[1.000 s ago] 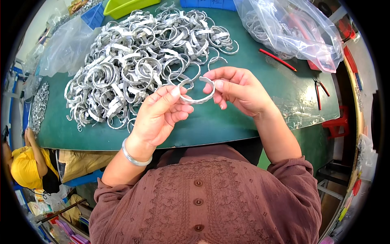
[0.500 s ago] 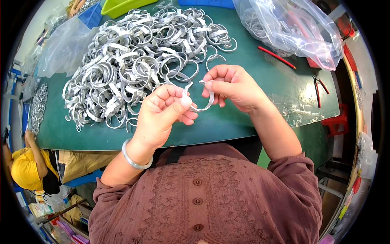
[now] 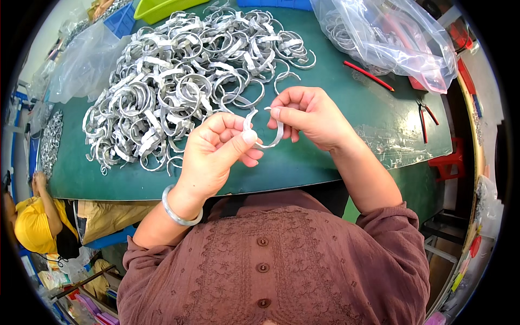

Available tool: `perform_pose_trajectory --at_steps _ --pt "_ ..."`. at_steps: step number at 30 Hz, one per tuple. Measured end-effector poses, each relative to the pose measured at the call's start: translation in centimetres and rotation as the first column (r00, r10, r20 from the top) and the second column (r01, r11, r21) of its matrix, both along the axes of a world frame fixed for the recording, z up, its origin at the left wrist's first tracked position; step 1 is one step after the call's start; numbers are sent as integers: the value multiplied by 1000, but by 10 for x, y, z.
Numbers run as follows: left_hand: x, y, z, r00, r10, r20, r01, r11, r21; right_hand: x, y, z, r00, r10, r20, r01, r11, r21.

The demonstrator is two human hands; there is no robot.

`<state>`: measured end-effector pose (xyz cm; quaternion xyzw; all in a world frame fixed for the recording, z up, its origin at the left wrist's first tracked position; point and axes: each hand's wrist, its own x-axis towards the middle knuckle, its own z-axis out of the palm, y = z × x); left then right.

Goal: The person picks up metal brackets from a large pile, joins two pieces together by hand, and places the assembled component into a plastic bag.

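Observation:
An open silver-grey metal cuff bangle [image 3: 269,145] is held up between my two hands, its gap facing away from me. My left hand [image 3: 219,146] is closed, thumb and fingers pinching the left side of the bangle. On the other side my right hand [image 3: 310,116] is closed round the right end, the thumb pressed near the tip. A large heap of similar cuff bangles [image 3: 162,86] lies on the green table [image 3: 303,168], just beyond and left of my hands.
Right of the heap sits a clear plastic bag [image 3: 390,38] with bangles in it. A red pencil-like stick [image 3: 368,76] and red-handled pliers [image 3: 424,123] lie nearby. Another plastic bag [image 3: 86,67] and a green basket [image 3: 160,8] stand at left. A person in yellow [image 3: 38,225] works at far left.
Hardly anything differs. My hands keep their grip on the bangle, and my right hand has shifted very slightly.

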<state>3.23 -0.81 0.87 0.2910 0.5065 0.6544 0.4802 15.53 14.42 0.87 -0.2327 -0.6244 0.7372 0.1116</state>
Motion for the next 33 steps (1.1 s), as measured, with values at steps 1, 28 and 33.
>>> perform_pose_trajectory --at_steps 1,28,33 --pt "0 0 0 1000 0 0 0 1000 0 0 0 0 1000 3 5 -3 1000 2" --pt "-25 2 -15 924 -53 379 72 997 -36 5 6 -1 1000 8 -16 -12 961 -278" --pt "-24 2 -16 944 -21 329 40 998 -51 7 3 6 999 -28 -33 19 972 -235"
